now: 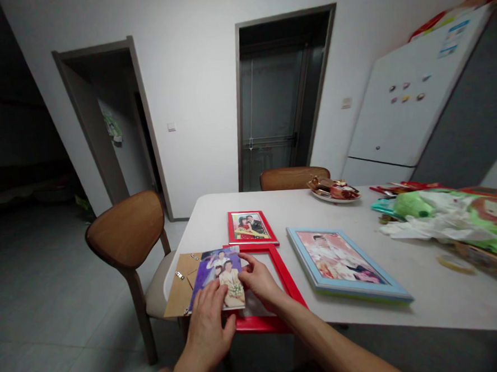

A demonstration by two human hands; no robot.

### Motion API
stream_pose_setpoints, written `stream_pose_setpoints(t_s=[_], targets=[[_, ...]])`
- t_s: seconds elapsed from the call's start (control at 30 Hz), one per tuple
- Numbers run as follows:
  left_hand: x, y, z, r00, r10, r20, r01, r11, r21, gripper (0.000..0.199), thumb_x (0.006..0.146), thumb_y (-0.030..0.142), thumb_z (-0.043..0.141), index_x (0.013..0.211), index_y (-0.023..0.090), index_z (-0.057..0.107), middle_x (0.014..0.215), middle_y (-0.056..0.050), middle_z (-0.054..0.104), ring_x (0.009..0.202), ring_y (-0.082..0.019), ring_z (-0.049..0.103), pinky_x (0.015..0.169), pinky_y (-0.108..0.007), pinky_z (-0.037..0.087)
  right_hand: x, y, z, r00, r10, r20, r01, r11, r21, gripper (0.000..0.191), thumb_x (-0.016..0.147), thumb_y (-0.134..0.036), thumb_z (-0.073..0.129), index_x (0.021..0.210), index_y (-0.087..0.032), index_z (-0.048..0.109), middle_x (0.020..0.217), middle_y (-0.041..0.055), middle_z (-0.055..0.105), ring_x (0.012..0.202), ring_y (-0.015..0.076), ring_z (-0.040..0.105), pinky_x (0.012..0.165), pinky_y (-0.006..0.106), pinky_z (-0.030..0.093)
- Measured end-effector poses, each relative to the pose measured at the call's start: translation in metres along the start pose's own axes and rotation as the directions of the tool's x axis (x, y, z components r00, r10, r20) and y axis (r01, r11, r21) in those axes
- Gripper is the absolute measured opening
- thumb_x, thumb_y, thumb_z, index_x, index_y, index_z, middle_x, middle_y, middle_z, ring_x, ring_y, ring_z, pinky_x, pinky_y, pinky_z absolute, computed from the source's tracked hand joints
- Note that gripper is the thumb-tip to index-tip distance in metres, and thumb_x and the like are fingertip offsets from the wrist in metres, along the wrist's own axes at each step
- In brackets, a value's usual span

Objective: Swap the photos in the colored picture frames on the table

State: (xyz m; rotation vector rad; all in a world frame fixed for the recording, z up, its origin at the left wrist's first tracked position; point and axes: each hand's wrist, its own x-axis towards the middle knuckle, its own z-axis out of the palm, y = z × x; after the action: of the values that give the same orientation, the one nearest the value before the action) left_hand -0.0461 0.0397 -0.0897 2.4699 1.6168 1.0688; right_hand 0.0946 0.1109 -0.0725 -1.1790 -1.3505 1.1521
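A purple-backed photo (209, 272) of several people in formal clothes lies over a brown backing board (175, 297) with metal clips, at the table's left end. Flat fingers of my left hand (208, 317) rest on the photo's lower part, its thumb held apart. At the photo's right edge, my right hand (260, 283) pinches it between thumb and forefinger. Beneath my hands lies a red picture frame (290, 279), partly covered by the board, photo and right hand. Just beyond it is a smaller red framed picture (233, 229).
A light-blue framed picture (322, 285) lies to the right on the white table (361, 235). Farther back sits a plate of items (335, 191). Green and white bags (443, 210) are heaped at the right. Brown chairs (129, 232) stand left and behind; a fridge (395, 104) is back right.
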Motion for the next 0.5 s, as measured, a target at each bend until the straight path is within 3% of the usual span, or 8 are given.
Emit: stream_pose_setpoints(t_s=[0.17, 0.27, 0.33, 0.4, 0.43, 0.5], targets=[[0.018, 0.0, -0.005, 0.982, 0.007, -0.191, -0.046, 0.978, -0.201, 0.053, 0.066, 0.003, 0.035, 0.116, 0.018, 0.045, 0.121, -0.008, 0.048, 0.114, -0.02, 0.04, 0.097, -0.042, 0.031, -0.01, -0.041, 0.014, 0.986, -0.165, -0.024, 0.165, 0.944, 0.285, 0.054, 0.061, -0.014, 0.052, 0.114, -0.016, 0.042, 0.062, -0.0058, 0.05, 0.05, 0.0061, 0.044, 0.05, 0.018, 0.038], [0.03, 0.008, -0.014, 0.936, -0.197, -0.293, 0.042, 0.886, -0.462, 0.038, 0.077, 0.013, 0.038, 0.113, 0.019, 0.048, 0.117, -0.006, 0.053, 0.111, -0.018, 0.045, 0.096, -0.036, 0.034, -0.02, -0.057, 0.011, 0.986, -0.166, -0.02, 0.164, 0.931, 0.326, 0.054, 0.065, -0.027, 0.056, 0.116, -0.018, 0.04, 0.08, 0.0003, 0.057, 0.066, 0.0098, 0.053, 0.062, 0.023, 0.043], [0.037, 0.018, -0.015, 0.867, -0.415, -0.275, 0.137, 0.73, -0.67, 0.032, 0.079, 0.024, 0.043, 0.109, 0.016, 0.052, 0.11, -0.007, 0.057, 0.106, -0.02, 0.049, 0.093, -0.036, 0.037, -0.023, -0.053, 0.007, 1.0, -0.014, -0.021, 0.02, 0.957, 0.288, 0.052, 0.067, -0.032, 0.054, 0.115, -0.017, 0.042, 0.088, 0.0043, 0.058, 0.075, 0.0131, 0.056, 0.066, 0.026, 0.044], [0.041, 0.029, -0.011, 0.806, -0.567, -0.169, 0.176, 0.503, -0.846, 0.034, 0.079, 0.031, 0.044, 0.106, 0.012, 0.053, 0.103, -0.009, 0.061, 0.1, -0.022, 0.054, 0.088, -0.036, 0.041, -0.024, -0.042, 0.001, 0.986, 0.163, 0.015, -0.161, 0.946, 0.283, 0.046, 0.07, -0.033, 0.05, 0.112, -0.016, 0.044, 0.09, 0.0072, 0.059, 0.077, 0.0155, 0.057, 0.064, 0.027, 0.045], [0.042, 0.034, -0.006, 0.798, -0.595, -0.096, 0.181, 0.388, -0.904, 0.035, 0.079, 0.033, 0.044, 0.105, 0.011, 0.053, 0.101, -0.01, 0.062, 0.096, -0.023, 0.056, 0.085, -0.036, 0.044, -0.024, -0.035, -0.003, 0.977, 0.211, 0.036, -0.212, 0.929, 0.304, 0.043, 0.071, -0.032, 0.046, 0.111, -0.016, 0.045, 0.09, 0.0082, 0.06, 0.076, 0.0163, 0.058, 0.062, 0.028, 0.046], [0.042, 0.042, 0.003, 0.813, -0.582, 0.027, 0.189, 0.22, -0.957, 0.038, 0.078, 0.033, 0.044, 0.108, 0.01, 0.05, 0.1, -0.011, 0.063, 0.093, -0.023, 0.058, 0.081, -0.035, 0.046, -0.021, -0.023, -0.013, 0.98, 0.195, 0.039, -0.197, 0.917, 0.346, 0.038, 0.073, -0.029, 0.039, 0.108, -0.015, 0.046, 0.092, 0.0095, 0.062, 0.076, 0.0174, 0.06, 0.06, 0.027, 0.047]])
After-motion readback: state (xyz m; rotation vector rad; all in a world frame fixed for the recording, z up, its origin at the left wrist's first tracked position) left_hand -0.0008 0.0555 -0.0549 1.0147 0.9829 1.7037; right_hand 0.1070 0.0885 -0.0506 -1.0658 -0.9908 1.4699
